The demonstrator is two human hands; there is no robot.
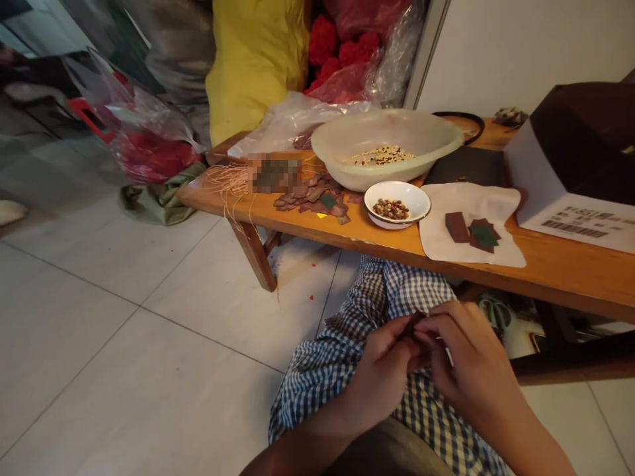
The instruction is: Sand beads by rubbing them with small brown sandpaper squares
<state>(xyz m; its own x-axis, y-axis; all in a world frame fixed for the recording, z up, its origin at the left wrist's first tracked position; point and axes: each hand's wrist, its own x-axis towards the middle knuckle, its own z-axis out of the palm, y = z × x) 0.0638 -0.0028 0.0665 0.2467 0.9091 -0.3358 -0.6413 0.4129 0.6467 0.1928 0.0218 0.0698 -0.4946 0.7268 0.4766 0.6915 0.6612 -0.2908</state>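
Observation:
My left hand (381, 370) and my right hand (471, 363) meet over my lap, above a blue checked cloth (347, 344). Both pinch a small dark brown piece (411, 324) between the fingertips; most of it is hidden by the fingers. On the low wooden table (347, 231) in front lie a pile of brown pieces (312, 197), a small white bowl of mixed beads (397, 203), and a white cloth (471, 225) carrying a few brown and green pieces (471, 231).
A large cream basin (387, 149) with beads stands at the table's back. Tan threads (228, 182) hang off the left end. A dark box (580, 158) sits at the right. Bags of red material (143, 149) and a yellow sack (253, 59) stand behind. Pale tiled floor lies to the left.

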